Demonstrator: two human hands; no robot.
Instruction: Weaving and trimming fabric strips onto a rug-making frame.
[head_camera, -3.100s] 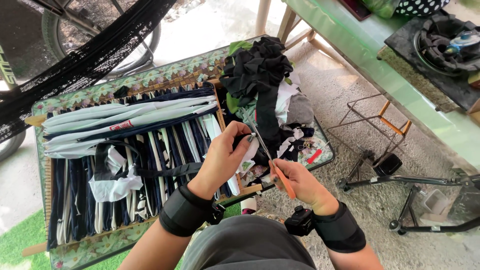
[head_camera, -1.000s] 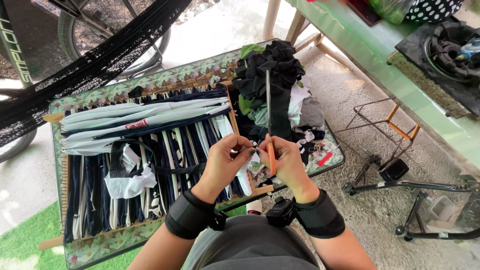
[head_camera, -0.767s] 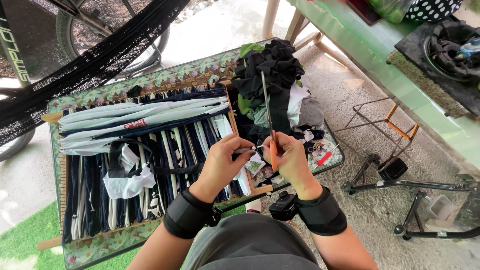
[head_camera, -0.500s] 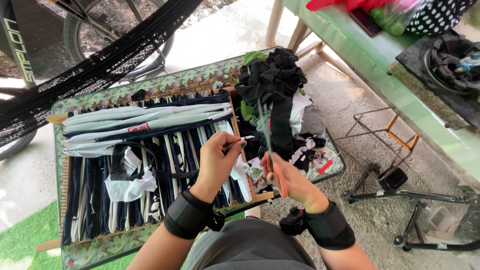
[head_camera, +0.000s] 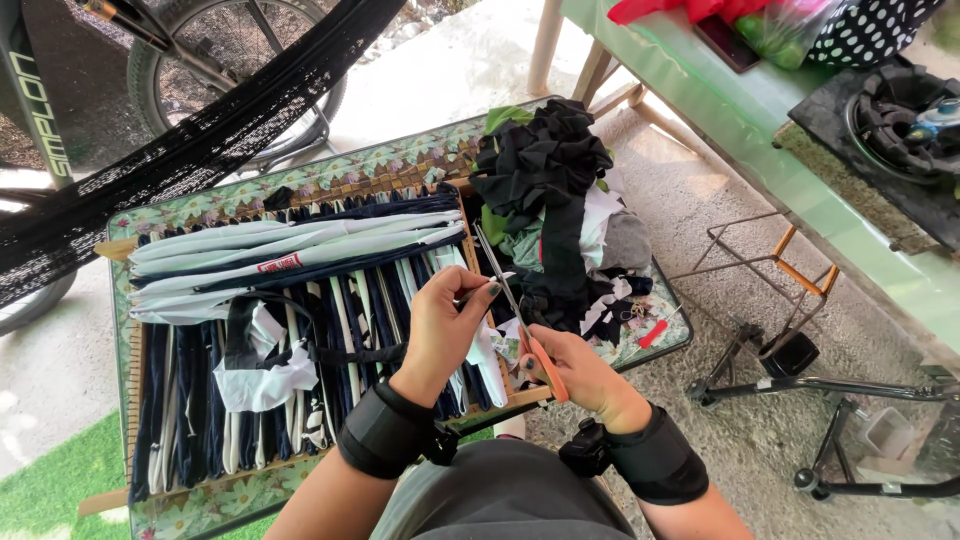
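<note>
My left hand (head_camera: 440, 325) pinches the end of a thin fabric strip (head_camera: 497, 280) over the right edge of a wooden weaving frame (head_camera: 500, 400). The frame is strung and woven with navy and white fabric strips (head_camera: 300, 250). My right hand (head_camera: 580, 375) grips orange-handled scissors (head_camera: 545, 362), whose blades point up and left, close to the pinched strip. A pile of black fabric scraps (head_camera: 545, 165) lies just beyond the hands on the floral-covered table (head_camera: 330, 175). Both wrists wear black bands.
A black net hammock (head_camera: 150, 160) and a bicycle wheel (head_camera: 230, 50) stand behind the table. To the right are a green bench (head_camera: 760, 130), a gas burner (head_camera: 900, 100) and a metal stand (head_camera: 830, 385) on gravel. Green turf (head_camera: 50, 480) lies at lower left.
My hands met at the strip with the scissors held upright. The right hand then drew down and right with the scissors. The left hand stays by the frame's edge.
</note>
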